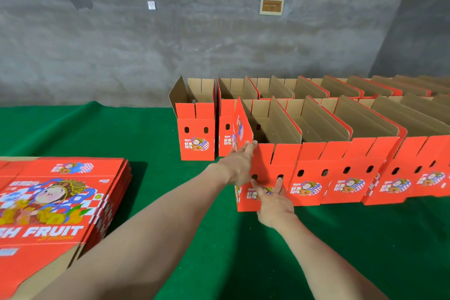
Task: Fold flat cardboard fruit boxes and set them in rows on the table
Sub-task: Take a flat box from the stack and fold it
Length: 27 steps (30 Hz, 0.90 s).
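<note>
A folded red fruit box (274, 163) stands upright and open at the left end of the near row on the green table (243, 238). My left hand (239, 165) lies flat against the box's left side, its fingers straight and reaching up to the raised side flap. My right hand (274, 202) presses the box's front panel with straight fingers, two fingertips at the oval holes. A stack of flat red boxes (56, 200) lies at the near left of the table.
Two rows of folded open boxes run to the right: the near row (365, 173) and the far row (316, 90). One far-row box (196, 129) stands apart at its left end. A grey concrete wall (194, 39) is behind the table.
</note>
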Available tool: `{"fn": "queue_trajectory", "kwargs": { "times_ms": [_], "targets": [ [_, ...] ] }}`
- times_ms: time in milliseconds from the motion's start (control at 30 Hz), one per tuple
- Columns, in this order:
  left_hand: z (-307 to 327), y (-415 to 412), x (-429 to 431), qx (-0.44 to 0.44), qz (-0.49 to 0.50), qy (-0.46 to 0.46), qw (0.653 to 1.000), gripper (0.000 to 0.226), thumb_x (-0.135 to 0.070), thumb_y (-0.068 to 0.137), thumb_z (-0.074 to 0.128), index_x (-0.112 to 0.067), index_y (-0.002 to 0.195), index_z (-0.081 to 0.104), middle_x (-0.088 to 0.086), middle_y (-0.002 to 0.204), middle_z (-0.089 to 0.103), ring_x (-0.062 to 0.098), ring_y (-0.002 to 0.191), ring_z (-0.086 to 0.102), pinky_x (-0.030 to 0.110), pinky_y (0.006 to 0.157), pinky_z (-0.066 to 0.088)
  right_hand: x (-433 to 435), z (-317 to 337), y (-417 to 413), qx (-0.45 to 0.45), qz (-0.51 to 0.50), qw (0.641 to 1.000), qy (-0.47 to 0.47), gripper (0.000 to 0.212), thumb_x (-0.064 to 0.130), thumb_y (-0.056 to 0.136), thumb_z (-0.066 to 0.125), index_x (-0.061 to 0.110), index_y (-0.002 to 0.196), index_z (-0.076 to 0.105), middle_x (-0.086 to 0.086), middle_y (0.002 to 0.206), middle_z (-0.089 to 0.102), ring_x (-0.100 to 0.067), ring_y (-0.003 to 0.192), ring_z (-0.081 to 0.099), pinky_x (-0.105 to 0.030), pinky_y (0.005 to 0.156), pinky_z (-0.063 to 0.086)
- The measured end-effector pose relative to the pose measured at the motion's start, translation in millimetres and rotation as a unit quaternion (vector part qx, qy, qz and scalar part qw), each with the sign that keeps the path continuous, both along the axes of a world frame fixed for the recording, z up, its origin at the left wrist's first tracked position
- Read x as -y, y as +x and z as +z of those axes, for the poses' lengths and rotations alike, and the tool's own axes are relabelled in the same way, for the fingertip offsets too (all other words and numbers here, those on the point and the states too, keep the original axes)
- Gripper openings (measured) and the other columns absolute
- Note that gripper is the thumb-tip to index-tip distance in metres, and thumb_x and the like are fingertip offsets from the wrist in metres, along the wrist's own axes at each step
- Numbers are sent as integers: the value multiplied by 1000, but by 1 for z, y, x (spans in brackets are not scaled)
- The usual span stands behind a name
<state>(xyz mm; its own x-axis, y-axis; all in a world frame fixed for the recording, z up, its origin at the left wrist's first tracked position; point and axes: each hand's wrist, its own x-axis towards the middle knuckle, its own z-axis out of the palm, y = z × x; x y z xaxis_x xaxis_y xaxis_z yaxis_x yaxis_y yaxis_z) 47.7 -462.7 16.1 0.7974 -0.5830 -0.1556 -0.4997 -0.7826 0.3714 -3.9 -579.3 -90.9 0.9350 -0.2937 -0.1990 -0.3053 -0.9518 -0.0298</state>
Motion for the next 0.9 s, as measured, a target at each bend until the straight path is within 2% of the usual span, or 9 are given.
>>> {"fn": "queue_trajectory", "kwargs": {
  "times_ms": [67,133,167,233,333,433,600,767,900],
  "targets": [
    [-1,-2,-4,-3,8,-5,1000,92,4,86,45,-28,149,-14,1,159,-12,28,147,2,41,119,15,-7,16,-6,150,-3,988,27,57,27,91,52,28,145,33,-19,143,30,-33,129,40,-38,95,47],
    [-5,-7,-12,1,-2,-43,999,93,5,85,43,-31,148,-14,2,159,-9,24,147,6,40,117,20,-15,33,-5,336,26,941,36,50,17,86,58,14,135,47,-15,134,41,-34,125,42,-43,98,42],
    [-8,-11,-19,7,-7,-78,997,94,6,84,43,-33,148,-13,2,160,-6,22,147,9,40,116,23,-16,41,-2,386,42,921,39,58,13,83,61,11,138,44,-17,140,37,-37,132,35,-44,106,34],
    [-16,-24,-37,22,0,-143,989,95,7,82,44,-31,149,-11,2,160,2,20,146,14,39,116,23,-17,57,3,345,71,935,23,80,15,85,58,20,152,14,-11,158,10,-35,146,6,-46,117,11],
    [-44,-44,-85,59,45,-124,989,86,-3,85,49,-22,152,-1,2,160,5,21,146,12,43,118,16,-7,68,12,216,83,972,-25,91,20,88,56,37,150,-7,0,160,-7,-29,147,-8,-53,116,14],
    [-78,-44,-172,100,184,-52,977,72,-20,93,47,-17,152,5,0,160,-2,20,147,6,46,118,10,-11,79,12,218,60,974,-3,81,25,89,57,33,152,6,-6,160,1,-30,146,-1,-54,115,14],
    [-94,-37,-346,95,447,-17,889,60,-37,99,35,-13,150,14,7,160,5,28,146,8,51,116,16,-52,86,0,389,113,914,40,58,0,82,61,4,137,45,-21,153,27,-35,144,19,-47,116,9],
    [-120,-41,-438,53,433,73,897,58,-44,100,24,-21,151,9,0,160,-9,25,147,-8,57,115,4,-114,71,-17,310,203,926,72,37,-3,88,56,-1,126,57,-19,146,41,-34,139,33,-45,119,15],
    [-143,-60,-435,41,363,92,926,54,-46,98,27,-33,149,17,-9,160,4,22,147,0,54,114,7,-161,39,-33,208,228,945,108,39,12,98,46,15,137,48,-2,151,36,-15,140,33,-22,114,11]
  ]
}}
